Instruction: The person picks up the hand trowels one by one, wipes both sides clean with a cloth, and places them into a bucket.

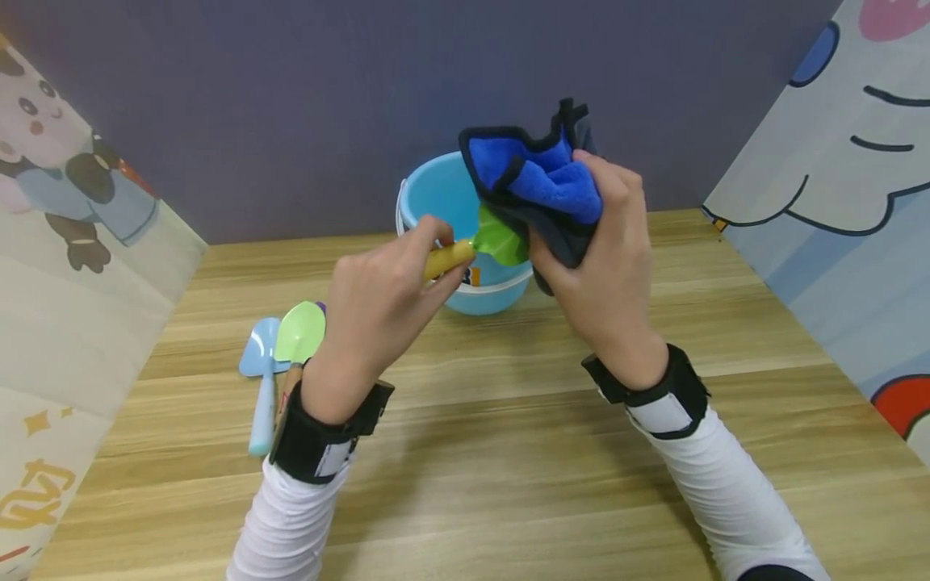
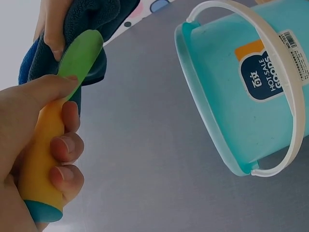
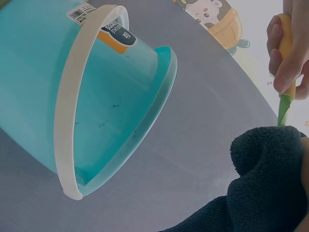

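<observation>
My left hand (image 1: 385, 298) grips the yellow handle of a toy shovel (image 1: 465, 252) with a green blade (image 2: 79, 55), held above the table. My right hand (image 1: 603, 258) clutches a bunched blue and dark grey cloth (image 1: 541, 181) and presses it against the green blade. The cloth (image 3: 270, 188) fills the lower right of the right wrist view, with the left hand's fingers (image 3: 282, 53) on the yellow handle above it. A light blue bucket (image 1: 436, 202) with a white handle (image 2: 280, 72) stands behind both hands.
A pale blue toy shovel (image 1: 260, 379) and a green toy spade (image 1: 299, 335) lie on the wooden table (image 1: 508, 452) at the left. Cartoon-printed panels stand at both sides and a dark wall at the back.
</observation>
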The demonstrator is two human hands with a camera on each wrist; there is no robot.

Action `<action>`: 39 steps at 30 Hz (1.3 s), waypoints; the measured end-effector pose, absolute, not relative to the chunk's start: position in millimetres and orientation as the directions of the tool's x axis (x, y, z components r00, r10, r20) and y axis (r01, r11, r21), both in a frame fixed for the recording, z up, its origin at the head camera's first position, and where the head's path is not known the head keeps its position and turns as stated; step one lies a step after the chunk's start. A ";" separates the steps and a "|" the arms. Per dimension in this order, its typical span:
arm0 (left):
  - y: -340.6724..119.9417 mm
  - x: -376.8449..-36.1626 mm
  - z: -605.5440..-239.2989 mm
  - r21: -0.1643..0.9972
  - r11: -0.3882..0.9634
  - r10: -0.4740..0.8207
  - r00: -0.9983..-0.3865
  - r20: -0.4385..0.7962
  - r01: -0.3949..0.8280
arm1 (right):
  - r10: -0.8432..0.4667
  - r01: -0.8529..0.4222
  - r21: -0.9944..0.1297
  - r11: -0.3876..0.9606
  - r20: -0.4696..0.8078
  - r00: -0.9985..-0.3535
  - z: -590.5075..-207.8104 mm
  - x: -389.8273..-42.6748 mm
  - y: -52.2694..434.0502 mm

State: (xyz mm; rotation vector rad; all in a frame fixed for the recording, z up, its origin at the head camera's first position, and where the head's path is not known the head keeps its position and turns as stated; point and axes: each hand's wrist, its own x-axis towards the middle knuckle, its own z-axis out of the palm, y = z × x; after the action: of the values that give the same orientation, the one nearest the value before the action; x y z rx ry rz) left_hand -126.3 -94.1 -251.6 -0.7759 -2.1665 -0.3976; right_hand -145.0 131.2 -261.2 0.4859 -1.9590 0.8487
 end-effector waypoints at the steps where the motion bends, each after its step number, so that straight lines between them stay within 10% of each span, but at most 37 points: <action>1: -94.0 -126.2 -251.6 0.027 0.763 0.400 -0.505 0.765 0.645 | 0.003 -0.628 -0.368 0.685 0.864 -0.504 -261.2 -144.9 131.4; 28: -96.5 -127.7 -249.4 0.046 0.760 0.412 -0.535 0.738 0.648 | 0.011 -0.599 -0.397 0.695 0.840 -0.543 -260.3 -143.8 131.5; 39: -111.1 -122.5 -235.7 0.561 0.484 0.521 -0.736 0.433 0.672 | 0.056 -0.605 -0.424 0.674 0.846 -0.530 -255.6 -144.1 134.3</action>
State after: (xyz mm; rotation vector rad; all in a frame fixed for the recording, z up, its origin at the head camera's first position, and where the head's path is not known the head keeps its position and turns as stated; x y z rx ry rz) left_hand -122.5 -111.1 -235.7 -1.0294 -2.5245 -1.0909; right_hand -144.1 134.3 -255.6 0.4264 -1.9632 0.9008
